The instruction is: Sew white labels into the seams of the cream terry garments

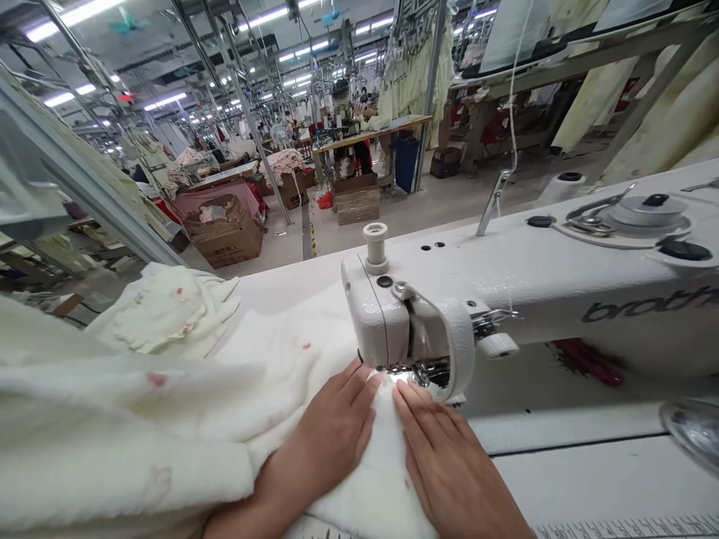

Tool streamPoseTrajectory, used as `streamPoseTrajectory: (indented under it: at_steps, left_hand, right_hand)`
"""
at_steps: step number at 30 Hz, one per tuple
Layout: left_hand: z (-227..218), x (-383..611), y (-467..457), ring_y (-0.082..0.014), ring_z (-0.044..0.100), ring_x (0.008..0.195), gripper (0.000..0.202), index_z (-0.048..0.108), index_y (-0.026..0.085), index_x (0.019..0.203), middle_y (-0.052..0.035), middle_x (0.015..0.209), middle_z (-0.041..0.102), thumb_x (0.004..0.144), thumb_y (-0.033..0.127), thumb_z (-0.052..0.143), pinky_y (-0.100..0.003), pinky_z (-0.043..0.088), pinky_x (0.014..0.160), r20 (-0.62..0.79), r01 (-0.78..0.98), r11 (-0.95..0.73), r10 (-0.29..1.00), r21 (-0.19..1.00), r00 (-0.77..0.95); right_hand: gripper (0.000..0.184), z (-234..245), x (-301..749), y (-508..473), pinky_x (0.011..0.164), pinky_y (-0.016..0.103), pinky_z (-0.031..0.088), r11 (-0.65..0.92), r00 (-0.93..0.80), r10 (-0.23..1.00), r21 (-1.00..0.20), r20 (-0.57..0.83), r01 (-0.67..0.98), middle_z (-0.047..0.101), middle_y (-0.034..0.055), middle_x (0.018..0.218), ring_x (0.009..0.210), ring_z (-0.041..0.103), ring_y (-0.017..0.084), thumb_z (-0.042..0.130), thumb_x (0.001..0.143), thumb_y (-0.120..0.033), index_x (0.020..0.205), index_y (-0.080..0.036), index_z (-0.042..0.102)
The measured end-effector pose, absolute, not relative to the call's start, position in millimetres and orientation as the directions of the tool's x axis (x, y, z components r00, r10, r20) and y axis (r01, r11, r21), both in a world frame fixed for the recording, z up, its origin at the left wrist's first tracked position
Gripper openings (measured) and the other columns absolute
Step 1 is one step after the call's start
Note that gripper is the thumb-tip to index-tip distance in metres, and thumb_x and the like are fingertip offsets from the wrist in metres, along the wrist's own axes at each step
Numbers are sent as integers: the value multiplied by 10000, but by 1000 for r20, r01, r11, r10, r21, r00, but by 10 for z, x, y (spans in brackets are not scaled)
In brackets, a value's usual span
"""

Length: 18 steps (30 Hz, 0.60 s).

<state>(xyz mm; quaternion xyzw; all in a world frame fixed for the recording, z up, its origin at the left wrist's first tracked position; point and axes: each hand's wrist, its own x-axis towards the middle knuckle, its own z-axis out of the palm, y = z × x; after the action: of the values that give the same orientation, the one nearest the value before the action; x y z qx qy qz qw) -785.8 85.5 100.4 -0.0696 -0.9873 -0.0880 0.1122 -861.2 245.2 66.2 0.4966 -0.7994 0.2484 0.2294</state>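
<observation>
A white sewing machine (pixel 416 299) stands in front of me, its needle area lit over a cream, fuzzy fabric (pixel 371 486) with small pink marks. Flat on that fabric, just left of the presser foot, lies my left hand (pixel 334 415) with fingers stretched forward. My right hand (pixel 441 449) rests on the cloth to the right of it, fingers extended toward the needle area. Both sets of fingertips are close to the foot, a narrow strip of cloth between them. The needle tip itself is hidden by the machine head.
More cream fabric (pixel 162 307) is heaped at the left of the table. A red-handled tool (pixel 589 363) lies beneath the machine arm. Measuring tape markings (pixel 629 526) run along the front edge. Beyond are cardboard boxes (pixel 228 232), a wooden-topped table (pixel 374 133) and hanging garments.
</observation>
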Motion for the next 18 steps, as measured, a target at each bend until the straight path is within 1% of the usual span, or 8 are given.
streamPoseTrajectory:
  at_steps: [2, 5, 8, 12, 14, 15, 17, 18]
  left_hand:
    - [979, -7860, 849, -275, 454, 1269, 377, 390, 106, 1308, -162, 1281, 534, 933, 144, 379, -467, 468, 1018, 225, 150, 977, 114, 151, -968]
    - [964, -7855, 849, -277, 430, 1290, 404, 363, 88, 1326, -170, 1298, 521, 925, 135, 378, -460, 470, 1019, 238, 147, 980, 112, 133, -965]
    - [992, -7853, 866, -274, 446, 1278, 376, 379, 91, 1300, -168, 1283, 531, 927, 132, 354, -457, 478, 1009, 281, 158, 981, 120, 115, -952]
    - [1033, -7866, 893, -251, 476, 1254, 362, 386, 81, 1286, -169, 1257, 553, 930, 132, 341, -422, 470, 1021, 289, 167, 982, 134, 93, -948]
    - [1016, -7849, 865, -268, 457, 1271, 401, 364, 63, 1310, -190, 1289, 532, 932, 196, 383, -438, 461, 1024, 303, 103, 993, 81, 54, -950]
    - [1001, -7817, 832, -289, 443, 1281, 456, 343, 51, 1331, -206, 1317, 509, 929, 251, 417, -462, 453, 1025, 313, 45, 999, 35, 24, -949]
    - [992, -7673, 732, -324, 454, 1268, 573, 312, 43, 1368, -225, 1339, 490, 914, 357, 466, -501, 457, 1002, 338, -77, 996, -54, -54, -940]
    - [1013, -7550, 674, -327, 476, 1250, 593, 308, 59, 1382, -219, 1339, 497, 913, 385, 468, -501, 470, 984, 344, -113, 989, -72, -100, -936]
  right_hand:
    - [372, 648, -8604, 2449, 924, 372, 374, 396, -427, -659, -196, 620, -897, 614, 122, 1159, 1092, 529, 226, 317, 881, -83, 1129, -49, 592]
    - [399, 637, -8600, 2463, 944, 372, 369, 408, -428, -654, -185, 624, -894, 618, 117, 1146, 1099, 524, 222, 332, 833, -59, 1149, -57, 575]
    - [434, 638, -8592, 2463, 964, 364, 368, 410, -428, -659, -182, 619, -894, 612, 109, 1153, 1124, 509, 220, 339, 797, -47, 1169, -69, 562]
    - [434, 641, -8547, 2396, 957, 368, 390, 407, -407, -659, -155, 633, -900, 595, 119, 1178, 1129, 509, 229, 325, 813, -50, 1190, -43, 539]
    - [413, 631, -8557, 2432, 937, 375, 418, 401, -370, -682, -100, 631, -910, 579, 124, 1202, 1127, 515, 233, 307, 856, -69, 1206, -45, 525]
    - [403, 620, -8590, 2504, 921, 371, 438, 400, -356, -689, -78, 631, -913, 567, 125, 1221, 1131, 514, 232, 297, 889, -96, 1227, -51, 512]
    - [399, 591, -8729, 2779, 871, 347, 483, 432, -373, -674, -70, 638, -899, 537, 123, 1263, 1137, 512, 226, 302, 948, -182, 1296, -77, 467]
    - [412, 575, -8834, 2967, 844, 332, 501, 452, -398, -648, -93, 649, -887, 524, 119, 1279, 1137, 511, 223, 317, 967, -240, 1332, -95, 441]
